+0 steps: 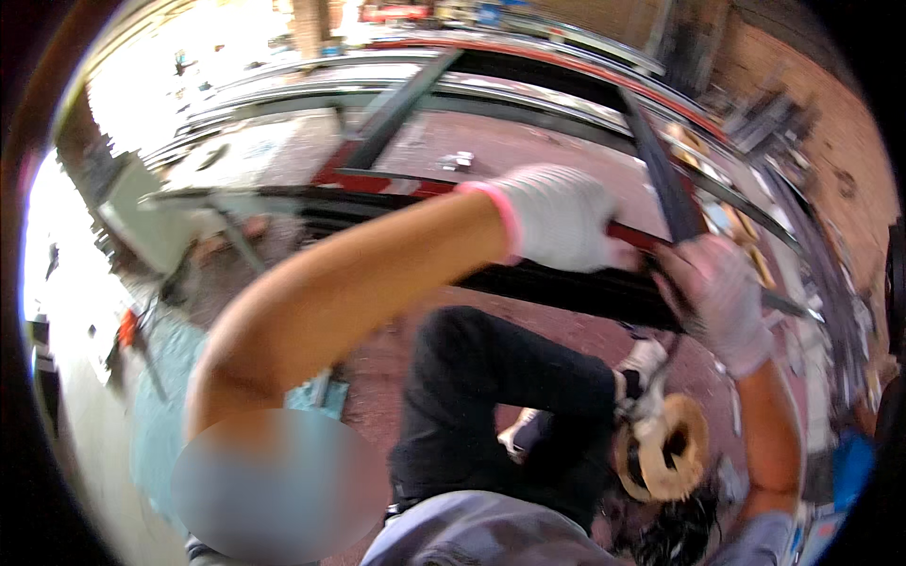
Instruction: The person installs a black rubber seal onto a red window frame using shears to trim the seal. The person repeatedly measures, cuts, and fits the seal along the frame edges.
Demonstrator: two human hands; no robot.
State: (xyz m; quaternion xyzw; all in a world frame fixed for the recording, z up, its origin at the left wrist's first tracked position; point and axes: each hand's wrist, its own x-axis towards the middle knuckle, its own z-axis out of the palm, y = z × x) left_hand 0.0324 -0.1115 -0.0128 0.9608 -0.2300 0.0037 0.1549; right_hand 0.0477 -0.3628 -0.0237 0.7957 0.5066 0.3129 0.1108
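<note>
A metal frame of red and black bars [377, 189] stretches across the middle of the view. My left hand [562, 217], in a white glove with a pink cuff, is closed over a red bar [634, 235] of the frame. Just to its right, my right hand [722, 297], in a greyish glove, grips a black bar [665, 174] that runs diagonally up and away. My black-trousered leg [500, 396] is bent under the frame, with a light shoe [642, 363] on the floor. The picture is motion-blurred.
A tan ring-shaped roll [694, 439] lies by the shoe. Long metal rails [528, 57] curve along the back, and a brick wall [840, 141] stands at the right. The floor [528, 151] is reddish. A teal sheet [160, 415] and an orange object [127, 328] lie lower left.
</note>
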